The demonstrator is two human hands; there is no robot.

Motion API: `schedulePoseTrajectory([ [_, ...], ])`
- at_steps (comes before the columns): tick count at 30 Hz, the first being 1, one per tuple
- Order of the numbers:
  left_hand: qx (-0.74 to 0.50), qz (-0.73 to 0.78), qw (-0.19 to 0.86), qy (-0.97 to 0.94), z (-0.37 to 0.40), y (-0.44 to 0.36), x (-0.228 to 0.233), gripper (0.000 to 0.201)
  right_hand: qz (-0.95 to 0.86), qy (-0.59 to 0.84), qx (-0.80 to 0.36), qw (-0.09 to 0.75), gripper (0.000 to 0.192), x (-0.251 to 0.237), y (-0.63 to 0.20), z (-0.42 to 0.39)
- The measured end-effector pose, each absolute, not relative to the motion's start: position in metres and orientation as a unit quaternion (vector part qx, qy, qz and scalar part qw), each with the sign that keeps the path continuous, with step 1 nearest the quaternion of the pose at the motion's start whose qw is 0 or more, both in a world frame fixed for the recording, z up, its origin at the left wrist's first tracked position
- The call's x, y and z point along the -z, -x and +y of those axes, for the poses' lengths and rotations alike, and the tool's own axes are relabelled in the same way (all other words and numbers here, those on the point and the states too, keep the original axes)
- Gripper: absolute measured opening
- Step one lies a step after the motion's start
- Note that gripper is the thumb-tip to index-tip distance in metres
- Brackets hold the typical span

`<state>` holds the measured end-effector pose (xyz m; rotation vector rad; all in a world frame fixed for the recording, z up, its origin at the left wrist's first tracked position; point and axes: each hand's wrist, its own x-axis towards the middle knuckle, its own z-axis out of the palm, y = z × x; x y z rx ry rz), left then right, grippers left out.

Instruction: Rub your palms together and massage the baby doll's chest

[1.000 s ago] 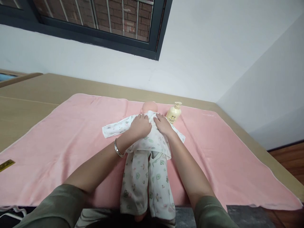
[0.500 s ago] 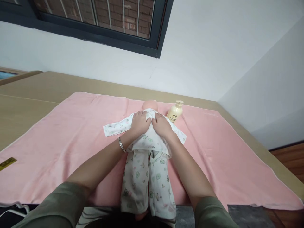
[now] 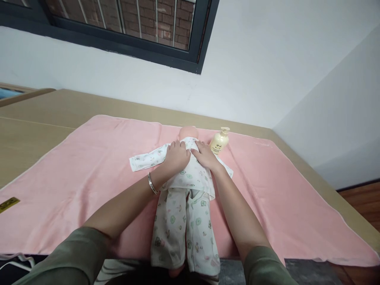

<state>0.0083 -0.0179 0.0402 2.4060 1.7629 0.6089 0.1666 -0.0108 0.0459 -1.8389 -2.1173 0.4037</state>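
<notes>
- Nearest you, the doll's point(image 3: 184, 206) legs in soft printed cotton trousers point(image 3: 184, 227) hang limp toward the bench point(image 3: 35, 134) edge, one bare foot just poking out at the bottom of the view.
- Your olive sleeves frame the scene; a thin metal bangle point(image 3: 152, 184) rings your left wrist.
- Your left hand point(image 3: 175, 157) lies flat on the doll's chest, fingers spread narrow and pressing the printed shirt point(image 3: 190, 176), not pinching it. Since half a second ago it has slid slightly down and outward.
- Your right hand point(image 3: 206, 155) rests alongside, fingers extended over the shirt near the collar, gripping nothing. It too has eased outward, so the two hands have parted a little: by my reading, smoothing strokes over the shirt front.
- The shirt's empty sleeve point(image 3: 147, 159) lies flat, thin and wrinkled, pointing off to your left.
- The doll lies on its back mid-towel, its smooth plastic head point(image 3: 187, 132) farthest from you.
- The pink towel point(image 3: 89, 178) looks plush and matte, white-edged, spread over the pale wood bench.
- Just beside the head stands a cream pump bottle point(image 3: 219, 142), glossy, tilted.
- Beyond: white wall, dark-framed window point(image 3: 118, 23).
</notes>
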Motion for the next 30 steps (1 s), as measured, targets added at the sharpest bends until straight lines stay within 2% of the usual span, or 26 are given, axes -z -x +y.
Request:
schedulePoseTrajectory([
  [4, -0.183, 0.570, 0.064, -0.799, -0.012, -0.002, -0.047, 0.035, -0.720, 0.677, -0.054, 0.143, 0.051, -0.053, -0.143, -0.030],
  [7, -0.191, 0.548, 0.118, -0.806, 0.000, 0.006, -0.048, 0.033, -0.706, 0.696, -0.018, 0.128, 0.049, -0.058, -0.124, -0.046],
  [9, -0.193, 0.549, 0.124, -0.804, 0.003, 0.008, -0.047, 0.036, -0.704, 0.697, -0.029, 0.132, 0.050, -0.060, -0.122, -0.048],
  [14, -0.180, 0.571, 0.031, -0.800, -0.017, -0.003, -0.042, 0.045, -0.739, 0.645, -0.117, 0.155, 0.051, -0.061, -0.154, -0.026],
  [17, -0.173, 0.552, 0.015, -0.816, -0.026, -0.006, -0.044, 0.046, -0.749, 0.625, -0.143, 0.167, 0.054, -0.057, -0.168, -0.015],
  [25, -0.184, 0.541, 0.164, -0.804, 0.007, 0.016, -0.054, 0.039, -0.718, 0.689, 0.009, 0.101, 0.053, -0.056, -0.124, -0.044],
  [27, -0.183, 0.539, 0.170, -0.805, 0.009, 0.017, -0.052, 0.040, -0.718, 0.689, 0.013, 0.097, 0.052, -0.059, -0.118, -0.050],
  [30, -0.159, 0.556, 0.115, -0.808, -0.001, 0.011, -0.051, 0.045, -0.725, 0.680, -0.023, 0.106, 0.050, -0.063, -0.124, -0.046],
])
